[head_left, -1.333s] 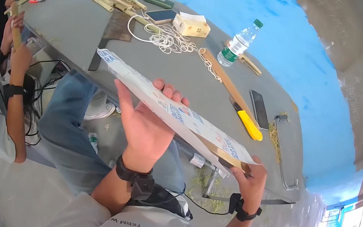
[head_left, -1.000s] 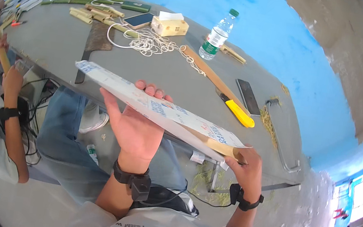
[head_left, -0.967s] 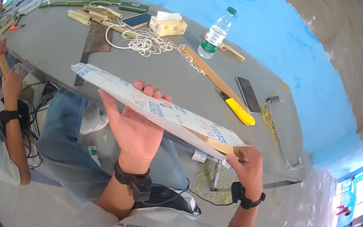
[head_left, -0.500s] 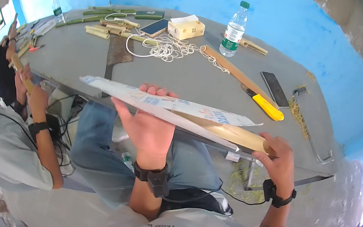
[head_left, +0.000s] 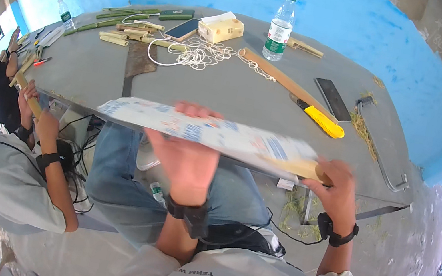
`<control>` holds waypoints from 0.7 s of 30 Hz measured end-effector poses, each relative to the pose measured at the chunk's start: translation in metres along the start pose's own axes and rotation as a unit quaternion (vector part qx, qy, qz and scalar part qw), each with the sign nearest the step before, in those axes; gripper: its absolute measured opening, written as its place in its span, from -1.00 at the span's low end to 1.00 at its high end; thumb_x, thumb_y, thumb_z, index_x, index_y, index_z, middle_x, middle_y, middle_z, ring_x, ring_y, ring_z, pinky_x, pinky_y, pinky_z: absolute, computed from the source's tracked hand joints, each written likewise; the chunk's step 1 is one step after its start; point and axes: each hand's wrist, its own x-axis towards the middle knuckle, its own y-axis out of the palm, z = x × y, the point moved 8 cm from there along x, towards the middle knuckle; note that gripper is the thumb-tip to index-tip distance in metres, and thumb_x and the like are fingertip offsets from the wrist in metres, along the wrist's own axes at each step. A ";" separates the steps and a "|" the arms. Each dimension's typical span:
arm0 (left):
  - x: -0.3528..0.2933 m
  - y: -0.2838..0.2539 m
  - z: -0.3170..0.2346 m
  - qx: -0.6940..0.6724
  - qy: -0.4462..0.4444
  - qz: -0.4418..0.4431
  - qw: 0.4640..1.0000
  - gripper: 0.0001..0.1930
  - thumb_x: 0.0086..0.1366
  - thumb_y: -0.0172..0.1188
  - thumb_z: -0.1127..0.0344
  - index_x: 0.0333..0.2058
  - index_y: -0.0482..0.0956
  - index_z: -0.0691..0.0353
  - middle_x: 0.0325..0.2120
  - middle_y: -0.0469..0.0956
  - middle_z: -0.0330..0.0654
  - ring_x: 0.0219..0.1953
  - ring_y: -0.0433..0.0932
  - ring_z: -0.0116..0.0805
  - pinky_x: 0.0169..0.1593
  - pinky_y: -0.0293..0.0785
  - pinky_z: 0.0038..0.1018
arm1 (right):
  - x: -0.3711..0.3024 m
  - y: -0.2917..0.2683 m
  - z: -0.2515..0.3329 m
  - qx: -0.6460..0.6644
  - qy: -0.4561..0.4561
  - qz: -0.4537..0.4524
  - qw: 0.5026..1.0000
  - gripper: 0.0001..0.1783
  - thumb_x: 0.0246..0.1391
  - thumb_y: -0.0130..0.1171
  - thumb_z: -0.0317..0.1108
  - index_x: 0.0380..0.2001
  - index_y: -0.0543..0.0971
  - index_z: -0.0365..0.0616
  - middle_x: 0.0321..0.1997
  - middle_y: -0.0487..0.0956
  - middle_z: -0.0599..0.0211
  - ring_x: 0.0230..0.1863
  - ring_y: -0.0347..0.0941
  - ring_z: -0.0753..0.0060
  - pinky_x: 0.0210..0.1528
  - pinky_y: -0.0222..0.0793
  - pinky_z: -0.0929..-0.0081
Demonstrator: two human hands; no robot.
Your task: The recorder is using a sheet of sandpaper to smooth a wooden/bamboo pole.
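Observation:
I hold a long flat white strip with blue and orange print (head_left: 216, 133) level in front of me, above my lap. My left hand (head_left: 186, 158) supports it from below near its middle, fingers curled over the far edge. My right hand (head_left: 337, 188) grips the strip's right end together with a tan bamboo stick (head_left: 300, 168) lying along it. Both wrists wear black bands.
A grey table (head_left: 223, 89) behind the strip carries a water bottle (head_left: 279, 27), a coil of white string (head_left: 202, 53), a yellow-handled knife (head_left: 317, 115), a dark blade (head_left: 138, 61), bamboo pieces (head_left: 129, 25), a phone (head_left: 183, 28) and a small box (head_left: 221, 28). A person (head_left: 14, 163) sits at my left.
The strip has swung from a slant down to the right to nearly level, and it now sits lower and closer to me. Both hands keep their hold.

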 end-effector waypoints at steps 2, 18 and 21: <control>-0.006 0.007 0.022 0.021 -0.065 0.036 0.997 -0.65 0.38 0.05 -0.07 -0.24 0.39 0.13 -0.32 0.45 -0.30 -0.13 0.44 -0.32 0.25 0.23 -0.22 | 0.001 0.000 0.003 0.000 -0.002 0.004 1.000 -0.38 -0.18 0.50 -0.02 -0.04 0.66 -0.09 -0.47 0.41 0.22 -0.37 0.30 0.11 -0.21 0.26 0.24; 0.006 0.000 -0.010 0.026 0.006 0.031 0.999 -0.67 0.37 0.03 -0.07 -0.24 0.39 0.08 -0.37 0.45 -0.30 -0.14 0.46 -0.33 0.26 0.23 -0.20 | 0.005 -0.011 0.008 -0.047 -0.041 -0.021 0.998 -0.38 -0.20 0.51 -0.02 -0.02 0.66 -0.03 -0.50 0.41 0.25 -0.38 0.34 0.14 -0.18 0.25 0.28; -0.005 0.015 0.024 0.047 -0.033 0.084 0.995 -0.68 0.36 0.04 -0.07 -0.24 0.38 0.07 -0.38 0.43 -0.31 -0.14 0.45 -0.34 0.25 0.25 -0.20 | 0.009 0.002 0.006 -0.024 -0.030 0.013 0.999 -0.38 -0.19 0.51 -0.01 -0.02 0.66 -0.02 -0.51 0.41 0.26 -0.38 0.33 0.15 -0.18 0.25 0.28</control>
